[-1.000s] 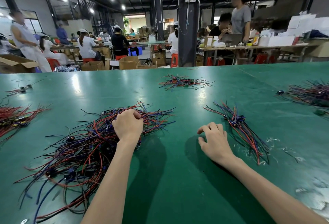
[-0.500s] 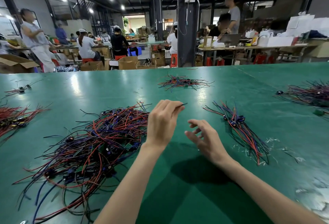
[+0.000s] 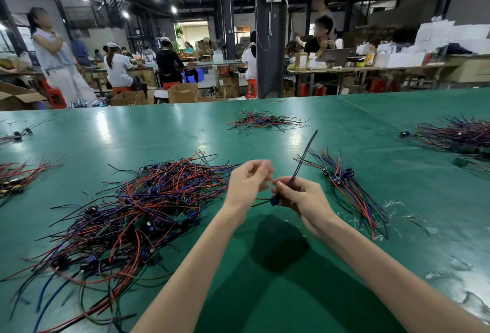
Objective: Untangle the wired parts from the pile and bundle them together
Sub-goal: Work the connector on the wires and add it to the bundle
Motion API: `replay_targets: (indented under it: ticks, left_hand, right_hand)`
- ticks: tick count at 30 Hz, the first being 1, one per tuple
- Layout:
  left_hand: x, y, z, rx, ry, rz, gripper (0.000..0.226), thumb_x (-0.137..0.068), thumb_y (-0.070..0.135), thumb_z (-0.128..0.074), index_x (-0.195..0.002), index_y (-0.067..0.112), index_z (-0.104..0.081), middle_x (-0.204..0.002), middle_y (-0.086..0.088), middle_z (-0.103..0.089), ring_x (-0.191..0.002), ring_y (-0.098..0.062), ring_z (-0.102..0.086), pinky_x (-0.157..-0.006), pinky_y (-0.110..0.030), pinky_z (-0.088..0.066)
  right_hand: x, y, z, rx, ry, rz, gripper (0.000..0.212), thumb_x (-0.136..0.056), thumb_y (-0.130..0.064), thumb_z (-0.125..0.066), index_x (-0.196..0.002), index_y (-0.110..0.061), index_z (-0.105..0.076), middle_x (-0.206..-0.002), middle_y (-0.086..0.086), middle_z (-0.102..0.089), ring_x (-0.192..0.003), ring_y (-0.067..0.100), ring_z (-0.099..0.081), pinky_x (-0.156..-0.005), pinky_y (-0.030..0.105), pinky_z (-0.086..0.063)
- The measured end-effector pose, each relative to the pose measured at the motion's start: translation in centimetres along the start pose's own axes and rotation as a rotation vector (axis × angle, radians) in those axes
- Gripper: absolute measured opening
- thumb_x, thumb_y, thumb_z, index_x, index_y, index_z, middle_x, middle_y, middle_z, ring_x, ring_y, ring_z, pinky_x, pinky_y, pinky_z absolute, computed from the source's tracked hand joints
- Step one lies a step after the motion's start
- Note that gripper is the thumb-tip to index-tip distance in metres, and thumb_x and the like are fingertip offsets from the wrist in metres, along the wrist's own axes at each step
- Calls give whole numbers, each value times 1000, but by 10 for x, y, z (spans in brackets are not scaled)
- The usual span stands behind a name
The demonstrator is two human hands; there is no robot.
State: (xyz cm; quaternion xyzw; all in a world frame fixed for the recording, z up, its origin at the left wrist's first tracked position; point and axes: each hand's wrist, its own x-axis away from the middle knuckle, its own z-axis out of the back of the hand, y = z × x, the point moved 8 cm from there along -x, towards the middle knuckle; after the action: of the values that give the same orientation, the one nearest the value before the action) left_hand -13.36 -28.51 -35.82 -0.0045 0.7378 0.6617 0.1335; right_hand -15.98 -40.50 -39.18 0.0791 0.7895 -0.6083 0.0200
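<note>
A big tangled pile of red, blue and black wired parts (image 3: 127, 216) lies on the green table (image 3: 265, 293) at the left. My right hand (image 3: 302, 197) grips one wired part (image 3: 303, 157) above the table; its dark wires stick up and a small blue component shows below my fingers. My left hand (image 3: 248, 181) hovers just left of it, blurred, fingers curled; whether it pinches a thin wire is unclear. A straightened bundle of wired parts (image 3: 350, 189) lies to the right of my hands.
More wire piles lie at the far middle (image 3: 262, 120), far right (image 3: 456, 134) and left edge (image 3: 18, 176). White scraps (image 3: 397, 208) litter the right side. Beyond the table's far edge stand a dark pillar (image 3: 270, 41), cardboard boxes and seated workers.
My left hand left the pile and rose with a wired part toward the middle. My right hand lifted off the table and took hold of that part.
</note>
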Motion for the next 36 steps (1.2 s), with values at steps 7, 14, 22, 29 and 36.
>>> replay_targets:
  ticks: [7, 14, 22, 29, 36]
  left_hand:
    - [10, -32, -21, -287, -369, 163, 17, -96, 11, -53, -99, -2, -64, -76, -4, -66, -56, -3, -62, -58, -15, -51]
    - [21, -32, -32, -91, -468, 250, 15, -94, 8, -54, -99, -1, -64, -74, -3, -70, -61, -10, -64, -62, -22, -55]
    - [20, -33, -36, 171, -336, 285, 13, -91, -2, -55, -101, -8, -61, -72, -8, -70, -60, -13, -66, -65, -28, -59]
    - [20, -39, -31, -40, -339, 259, 6, -89, 15, -64, -86, 9, -65, -74, 0, -73, -68, -8, -68, -64, -21, -52]
    - [8, -35, -7, -154, -145, 241, 24, -85, 36, -67, -76, 14, -64, -63, 7, -65, -57, -4, -56, -55, -16, -45]
  right_hand:
    - [-4, -9, 22, -12, 136, -1, 8, -86, 1, -61, -82, -5, -66, -58, 1, -61, -52, 10, -58, -57, 21, -55]
    - [-3, -19, 34, 88, 231, 25, 6, -79, 0, -71, -81, -5, -67, -55, 1, -53, -45, 7, -53, -51, 18, -53]
    - [-3, -16, 32, 18, 180, -65, 13, -82, -16, -69, -75, -5, -67, -60, 2, -64, -48, 8, -57, -51, 19, -53]
    - [0, -4, 22, 21, 50, -213, 10, -85, -11, -64, -80, -3, -68, -62, 2, -67, -52, 10, -59, -55, 21, -52]
    - [4, -5, 17, 98, 35, -223, 13, -88, -7, -61, -77, -5, -67, -62, 4, -68, -55, 12, -62, -54, 22, -54]
